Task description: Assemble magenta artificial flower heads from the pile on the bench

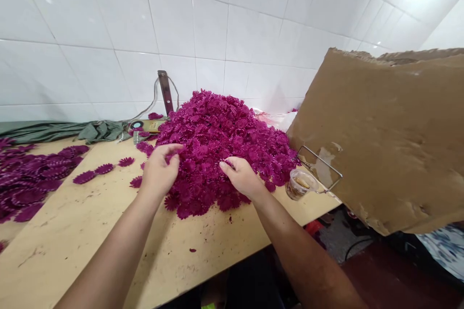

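A large heap of magenta artificial flower heads [217, 125] with toothed petals is piled on the pale tabletop in front of me. My left hand [161, 169] hovers at the heap's left front, thumb and forefinger apart in a curve, with nothing visible between them. At the front right of the heap, my right hand [239, 177] has thumb and fingers pinched together. A bit of magenta petal shows at its fingertips, and the rest of that piece is hidden.
More flower heads [36, 178] lie spread at the left, with several loose ones between. Green cloth [61, 130] runs along the tiled wall near an upright metal bar [166, 92]. A plastic cup [301, 184], wire frame [335, 181] and big cardboard sheet [391, 135] stand right.
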Motion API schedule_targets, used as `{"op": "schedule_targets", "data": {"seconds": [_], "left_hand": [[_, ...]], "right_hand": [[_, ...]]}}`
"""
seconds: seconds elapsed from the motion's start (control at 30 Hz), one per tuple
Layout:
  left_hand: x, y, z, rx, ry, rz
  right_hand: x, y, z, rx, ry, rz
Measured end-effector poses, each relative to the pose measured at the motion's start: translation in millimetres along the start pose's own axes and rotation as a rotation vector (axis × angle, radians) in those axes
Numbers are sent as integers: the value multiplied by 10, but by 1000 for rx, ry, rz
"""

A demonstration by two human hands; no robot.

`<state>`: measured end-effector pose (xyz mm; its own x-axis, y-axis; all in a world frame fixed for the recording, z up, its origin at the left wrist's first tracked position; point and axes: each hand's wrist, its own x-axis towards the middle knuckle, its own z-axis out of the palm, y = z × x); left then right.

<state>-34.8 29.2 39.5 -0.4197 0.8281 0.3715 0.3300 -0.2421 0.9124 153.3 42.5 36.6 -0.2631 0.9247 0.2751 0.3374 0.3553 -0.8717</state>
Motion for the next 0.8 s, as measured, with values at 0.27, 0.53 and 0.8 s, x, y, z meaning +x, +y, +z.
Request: {"op": "schedule_targets", "data": {"seconds": [0.27,0.53,0.8], "left_hand": [[-490,131,308,108,-349,145],[-452,194,353,264,-271,246],[-194,239,363,197,5,-33]], "right_hand": [[47,11,128,146,21,149],[-66,-46,108,319,-210,75],[-218,-110,127,230,-184,-11]]}}
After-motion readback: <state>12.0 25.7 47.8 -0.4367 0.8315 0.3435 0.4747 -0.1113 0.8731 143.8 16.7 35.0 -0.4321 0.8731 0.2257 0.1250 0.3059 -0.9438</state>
